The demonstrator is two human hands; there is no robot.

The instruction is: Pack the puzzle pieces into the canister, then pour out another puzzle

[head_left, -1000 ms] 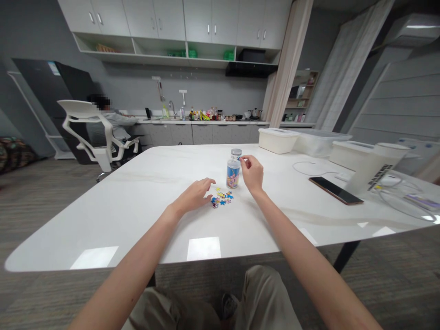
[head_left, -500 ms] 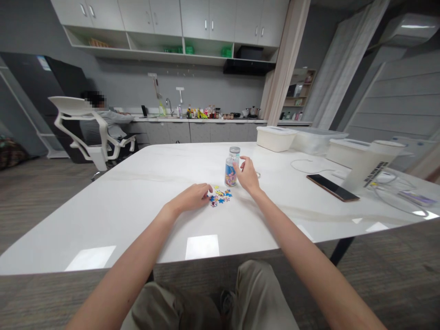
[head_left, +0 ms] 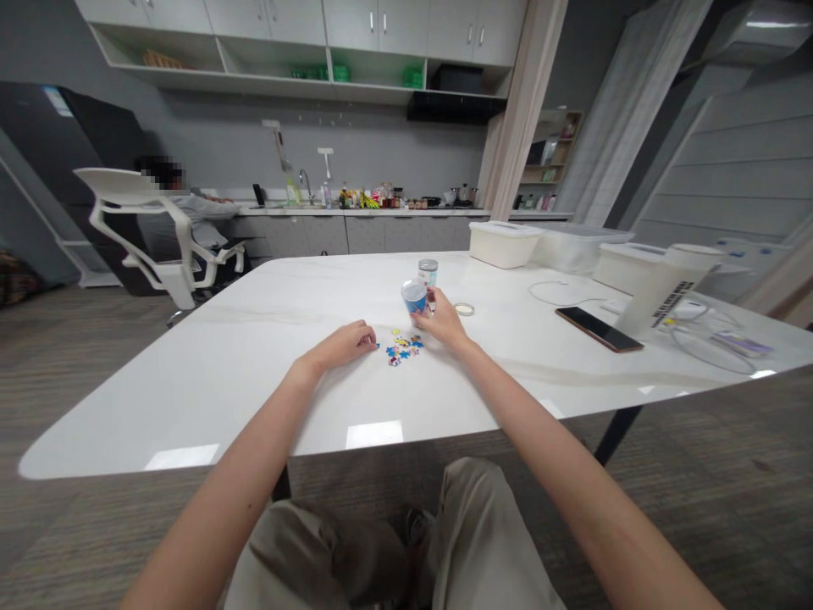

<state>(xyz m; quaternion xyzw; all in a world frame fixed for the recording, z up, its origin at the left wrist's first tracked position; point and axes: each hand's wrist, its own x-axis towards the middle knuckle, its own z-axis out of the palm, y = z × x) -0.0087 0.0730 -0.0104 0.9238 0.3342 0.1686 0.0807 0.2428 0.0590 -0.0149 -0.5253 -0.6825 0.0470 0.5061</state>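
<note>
My right hand (head_left: 440, 319) is wrapped round a clear jar (head_left: 415, 298) with a blue picture on its side. The jar leans to the left, and its round top shows. Right behind it stands a second container with a grey lid (head_left: 428, 269), partly hidden. Colourful jigsaw pieces (head_left: 405, 346) lie in a small pile on the white table (head_left: 254, 364), below the jar. To the left of the pile, my left hand (head_left: 350, 342) is closed, its fingertips pinching a small blue jigsaw piece (head_left: 378, 345).
A ring-shaped roll (head_left: 464, 309) lies right of the jar. Further right are a phone (head_left: 598, 329), a tall white cup (head_left: 664, 292), cables and white storage boxes (head_left: 506, 246). A person (head_left: 196, 216) sits on a white chair (head_left: 181, 229) at the back left.
My right hand has closed round the front jar and tilted it leftward. My left hand has drawn left, away from the pile, with a blue piece at its fingertips. The view has shifted slightly.
</note>
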